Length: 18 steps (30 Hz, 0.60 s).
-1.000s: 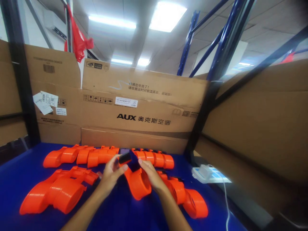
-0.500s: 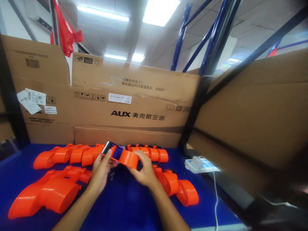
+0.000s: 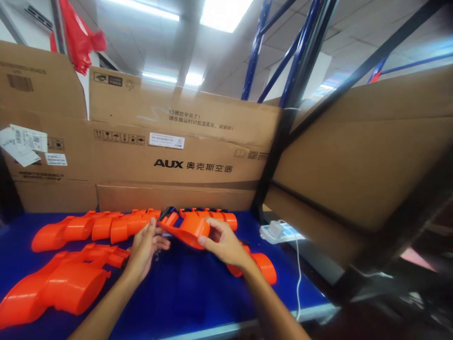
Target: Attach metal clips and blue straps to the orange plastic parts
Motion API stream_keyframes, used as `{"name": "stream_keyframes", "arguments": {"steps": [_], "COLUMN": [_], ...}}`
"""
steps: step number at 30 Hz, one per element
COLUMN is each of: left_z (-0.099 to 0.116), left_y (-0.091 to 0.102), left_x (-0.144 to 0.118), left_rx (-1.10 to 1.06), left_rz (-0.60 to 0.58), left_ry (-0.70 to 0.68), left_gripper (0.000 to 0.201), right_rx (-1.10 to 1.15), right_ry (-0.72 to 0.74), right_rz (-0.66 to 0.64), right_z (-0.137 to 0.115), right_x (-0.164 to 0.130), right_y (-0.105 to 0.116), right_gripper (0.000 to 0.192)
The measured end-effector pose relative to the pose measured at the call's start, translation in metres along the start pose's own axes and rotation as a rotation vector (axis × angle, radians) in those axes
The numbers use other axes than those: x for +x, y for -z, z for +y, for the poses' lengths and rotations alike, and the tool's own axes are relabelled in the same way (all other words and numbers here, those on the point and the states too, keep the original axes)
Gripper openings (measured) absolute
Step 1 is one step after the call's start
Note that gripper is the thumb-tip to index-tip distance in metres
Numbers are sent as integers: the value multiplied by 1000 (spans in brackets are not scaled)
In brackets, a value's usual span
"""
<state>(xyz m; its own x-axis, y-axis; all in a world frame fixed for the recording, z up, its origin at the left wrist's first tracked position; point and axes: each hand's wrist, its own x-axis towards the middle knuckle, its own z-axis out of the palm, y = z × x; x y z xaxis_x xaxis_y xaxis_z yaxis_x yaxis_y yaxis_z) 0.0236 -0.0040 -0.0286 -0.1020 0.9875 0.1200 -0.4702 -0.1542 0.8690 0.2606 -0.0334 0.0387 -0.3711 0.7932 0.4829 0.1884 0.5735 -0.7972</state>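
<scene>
An orange tape dispenser (image 3: 194, 228) is held up over the blue table, its flat side turned partly towards me. My right hand (image 3: 224, 243) grips its rounded end between thumb and fingers. At its other end my left hand (image 3: 145, 248) is open, the thumb raised by the dispenser's tip and the fingers apart below it. Whether the thumb touches the tip I cannot tell. Behind the held dispenser, a dark part (image 3: 167, 213) shows; I cannot tell if it belongs to it.
Orange dispensers stand in a back-left row (image 3: 102, 226), a front-left group (image 3: 58, 283), a back-right row (image 3: 226, 219) and beside my right forearm (image 3: 264, 267). A white power strip (image 3: 279, 231) with a cable lies at right. Cardboard (image 3: 184, 189) walls the back.
The dispenser has turned in my right hand, so its flat side shows and its dark cutter end no longer faces me. My left hand has loosened. The view has shifted right.
</scene>
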Motion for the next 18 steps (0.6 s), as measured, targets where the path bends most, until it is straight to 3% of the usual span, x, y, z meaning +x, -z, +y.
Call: {"name": "stream_keyframes", "arguments": {"steps": [5, 7, 9, 13, 18], "left_z": [2, 3, 3, 3, 4], "left_y": [2, 3, 4, 3, 1], "left_x": [-4, -3, -3, -5, -9], "left_rx": [141, 145, 153, 212, 242], "left_rz": [-73, -77, -95, -146, -191], "left_ry": [-45, -63, -83, -140, -136], "left_gripper": [57, 53, 51, 44, 37], "right_rx": [-100, -240, -451, -932, -1072], "right_ry": [-74, -98, -215, -521, -696], "right_rz": [446, 651, 776, 757, 543], "right_z": [1, 9, 19, 44, 72], "right_x": [1, 1, -2, -12, -18], "right_y": [58, 86, 111, 142, 147], "right_gripper": [38, 42, 45, 44, 45]}}
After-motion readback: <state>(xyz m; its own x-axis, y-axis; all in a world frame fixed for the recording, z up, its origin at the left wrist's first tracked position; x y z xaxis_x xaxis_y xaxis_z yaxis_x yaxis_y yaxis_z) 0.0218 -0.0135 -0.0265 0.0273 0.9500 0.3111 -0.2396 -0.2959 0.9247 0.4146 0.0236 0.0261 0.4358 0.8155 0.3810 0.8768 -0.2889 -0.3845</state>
